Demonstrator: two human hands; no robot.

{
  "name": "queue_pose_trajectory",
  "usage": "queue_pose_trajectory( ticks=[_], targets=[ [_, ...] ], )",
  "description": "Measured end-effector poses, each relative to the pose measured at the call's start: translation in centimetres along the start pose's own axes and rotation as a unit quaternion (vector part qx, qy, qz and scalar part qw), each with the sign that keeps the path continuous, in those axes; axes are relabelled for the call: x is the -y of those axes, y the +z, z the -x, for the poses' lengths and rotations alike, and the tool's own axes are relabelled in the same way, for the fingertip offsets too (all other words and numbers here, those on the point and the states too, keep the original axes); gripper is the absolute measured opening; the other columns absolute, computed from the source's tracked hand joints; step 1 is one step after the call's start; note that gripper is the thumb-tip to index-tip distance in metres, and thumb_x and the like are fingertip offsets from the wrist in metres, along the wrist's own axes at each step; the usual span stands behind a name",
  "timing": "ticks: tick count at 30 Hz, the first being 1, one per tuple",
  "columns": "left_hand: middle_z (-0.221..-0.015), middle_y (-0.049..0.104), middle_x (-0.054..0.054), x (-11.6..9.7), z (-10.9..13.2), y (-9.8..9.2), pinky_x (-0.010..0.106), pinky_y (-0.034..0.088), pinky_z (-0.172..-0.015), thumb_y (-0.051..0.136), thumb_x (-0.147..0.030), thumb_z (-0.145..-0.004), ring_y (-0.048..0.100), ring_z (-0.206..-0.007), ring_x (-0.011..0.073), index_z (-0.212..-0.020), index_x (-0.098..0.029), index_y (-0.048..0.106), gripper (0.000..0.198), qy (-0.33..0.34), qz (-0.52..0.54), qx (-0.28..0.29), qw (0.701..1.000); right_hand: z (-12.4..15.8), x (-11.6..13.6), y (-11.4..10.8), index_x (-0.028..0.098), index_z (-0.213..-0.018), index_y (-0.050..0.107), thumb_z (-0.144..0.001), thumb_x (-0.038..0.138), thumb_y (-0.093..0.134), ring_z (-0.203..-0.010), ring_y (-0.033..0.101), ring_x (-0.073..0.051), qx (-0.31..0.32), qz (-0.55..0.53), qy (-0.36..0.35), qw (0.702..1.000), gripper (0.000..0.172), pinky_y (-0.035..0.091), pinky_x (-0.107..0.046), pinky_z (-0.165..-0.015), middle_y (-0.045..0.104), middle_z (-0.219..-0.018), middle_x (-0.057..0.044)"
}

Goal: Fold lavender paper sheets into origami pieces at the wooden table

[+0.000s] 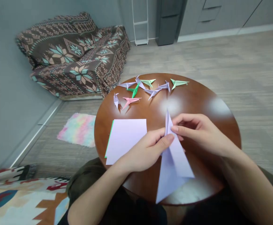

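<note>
My left grip (146,153) and right grip (202,134) were closed on a folded lilac sheet (175,162); a flat unfolded sheet (124,140) lay just beside my left grip, with finished folded paper figures (131,100) beyond on the bench (197,103).

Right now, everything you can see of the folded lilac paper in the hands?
The folded lilac paper looks thin and is creased into a long, pointed kite shape with overlapping flaps. Its narrow tip stands up between the left hand and right hand, whose fingers pinch it. The wider part slants toward the person, over the round wooden table. Whether it touches the table cannot be told.
</note>
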State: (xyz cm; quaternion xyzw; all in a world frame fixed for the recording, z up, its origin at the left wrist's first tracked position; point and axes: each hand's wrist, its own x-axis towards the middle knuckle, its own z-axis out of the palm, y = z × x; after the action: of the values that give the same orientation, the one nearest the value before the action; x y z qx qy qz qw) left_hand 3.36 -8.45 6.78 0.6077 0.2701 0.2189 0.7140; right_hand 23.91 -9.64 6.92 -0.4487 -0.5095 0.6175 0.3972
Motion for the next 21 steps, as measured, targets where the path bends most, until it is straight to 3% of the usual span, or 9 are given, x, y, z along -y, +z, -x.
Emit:
queue_pose_trajectory(
  ticks=[4,6,7,9,13,21],
  targets=[
    [-0.09,0.075,0.008,0.4,-0.2,-0.3,0.034,0.055,-0.089,0.044,-0.055,-0.105,0.068,-0.09,0.0216,-0.099,-0.014,0.076,0.052,-0.015,-0.004,-0.009,1.0,0.1,-0.1,-0.1,0.019,-0.081,0.073,-0.082,0.038,0.085,-0.059,0.059,-0.011,-0.039,-0.042,0.022,0.998,0.023,0.048,-0.022,-0.056,0.068,-0.073,0.0],
    [-0.089,0.075,0.009,0.6,-0.3,-0.9,0.034,0.055,-0.09,0.046,-0.055,-0.104,0.069,-0.091,0.0216,-0.095,-0.013,0.077,0.053,-0.02,-0.018,-0.053,0.998,0.2,0.2,-0.4,0.018,-0.079,0.071,-0.081,0.038,0.085,-0.061,0.06,-0.011,-0.033,-0.051,0.039,0.997,0.024,0.048,-0.021,-0.057,0.067,-0.072,0.0],
    [-0.089,0.075,0.009,0.6,-0.3,-1.3,0.032,0.057,-0.085,0.053,-0.054,-0.101,0.07,-0.089,0.0208,-0.095,-0.013,0.077,0.048,-0.002,-0.005,-0.099,0.995,0.3,0.5,-0.4,0.018,-0.078,0.071,-0.082,0.04,0.085,-0.058,0.057,-0.01,-0.022,-0.047,0.053,0.997,0.026,0.045,-0.02,-0.054,0.065,-0.068,0.001],
    [-0.088,0.074,0.007,0.6,-0.4,-1.8,0.026,0.057,-0.073,0.066,-0.049,-0.095,0.069,-0.079,0.0166,-0.101,-0.014,0.077,0.037,0.026,0.047,-0.139,0.989,0.4,0.9,-0.4,0.017,-0.075,0.07,-0.081,0.046,0.083,-0.049,0.046,-0.007,0.014,-0.027,0.085,0.996,0.033,0.036,-0.019,-0.046,0.057,-0.059,0.003],
    [-0.074,0.07,0.002,0.3,-0.4,-1.9,0.021,0.057,-0.061,0.076,-0.036,-0.089,0.066,-0.065,0.0112,-0.097,-0.015,0.076,0.023,0.043,0.132,-0.115,0.984,0.5,1.4,0.3,0.016,-0.071,0.068,-0.078,0.054,0.083,-0.047,0.038,-0.006,0.055,0.01,0.108,0.993,0.041,0.03,-0.02,-0.043,0.05,-0.055,0.005],
    [-0.076,0.077,0.005,0.4,-0.3,-1.7,0.02,0.063,-0.071,0.075,-0.029,-0.091,0.075,-0.071,0.0122,-0.098,-0.013,0.08,0.017,0.031,0.151,-0.105,0.982,1.0,1.4,0.1,0.017,-0.073,0.067,-0.085,0.05,0.078,-0.049,0.039,-0.007,0.041,0.042,0.095,0.994,0.037,0.03,-0.02,-0.045,0.05,-0.059,0.004]
  ],
)
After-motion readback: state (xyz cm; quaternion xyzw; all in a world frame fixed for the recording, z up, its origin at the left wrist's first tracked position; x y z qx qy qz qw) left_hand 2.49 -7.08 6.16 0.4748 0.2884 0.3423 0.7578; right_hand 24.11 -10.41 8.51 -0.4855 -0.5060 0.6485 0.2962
